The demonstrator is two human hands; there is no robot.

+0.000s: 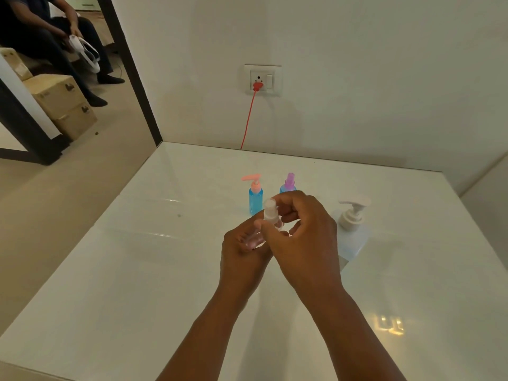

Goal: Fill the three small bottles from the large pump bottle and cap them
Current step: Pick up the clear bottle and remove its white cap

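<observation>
My left hand [242, 243] grips the body of a small clear bottle [270, 218] above the white table [137, 270]. Around its pale spray cap [270, 207] curl the fingers and thumb of my right hand [302, 237]. Behind them stands a small blue bottle with an orange pump top [255, 198]. A second blue bottle with a purple spray top [289, 182] stands to its right, its lower part hidden by my right hand. The large clear pump bottle [351, 229] with a white pump stands just right of my right hand.
A red cable [248, 119] runs from a wall socket [262, 79] down behind the table's far edge. A dark door frame [132, 72] rises at the left. Beyond it are stacked cardboard boxes [63, 103] and a seated person [49, 31].
</observation>
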